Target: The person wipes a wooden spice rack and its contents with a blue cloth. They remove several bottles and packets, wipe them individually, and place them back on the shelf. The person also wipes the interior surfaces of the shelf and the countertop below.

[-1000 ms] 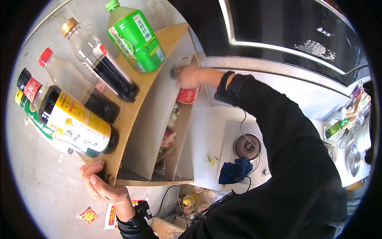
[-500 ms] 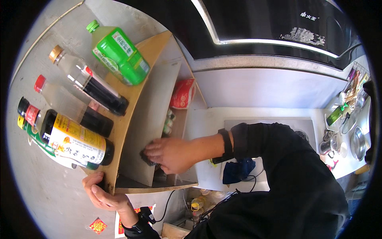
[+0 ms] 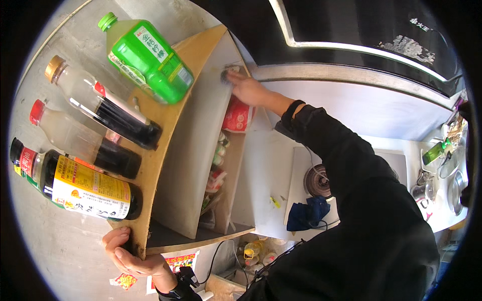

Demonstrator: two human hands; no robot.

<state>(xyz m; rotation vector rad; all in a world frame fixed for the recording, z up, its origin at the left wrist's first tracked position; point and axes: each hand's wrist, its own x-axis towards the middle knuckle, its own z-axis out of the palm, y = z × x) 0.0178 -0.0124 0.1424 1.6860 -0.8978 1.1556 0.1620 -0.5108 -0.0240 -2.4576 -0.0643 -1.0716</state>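
My right hand (image 3: 247, 90) is closed on a dark scouring pad (image 3: 224, 76), its fingers mostly covering it. The pad presses against the pale inner shelf board (image 3: 188, 150) near its far end, inside a wooden cabinet (image 3: 221, 50). At the cabinet's near left corner, my left hand (image 3: 133, 256) grips the edge, fingers curled over it. Along the cabinet's top stand a green bottle (image 3: 153, 60), a gold-capped bottle of dark liquid (image 3: 125, 118), a red-capped bottle (image 3: 113, 153) and a black-capped sauce bottle (image 3: 95, 185).
A red packet (image 3: 237, 116) and small packages sit on the lower shelf. To the right are a counter with a round hotplate (image 3: 317, 181), a dark blue cloth (image 3: 307, 213) and a metal bowl (image 3: 456, 193). A black range hood (image 3: 346, 25) hangs above. Bottles (image 3: 255, 251) stand below.
My right hand has moved the scouring pad from the near end of the shelf board to its far end. My left hand stays at the corner. The view has shifted slightly.
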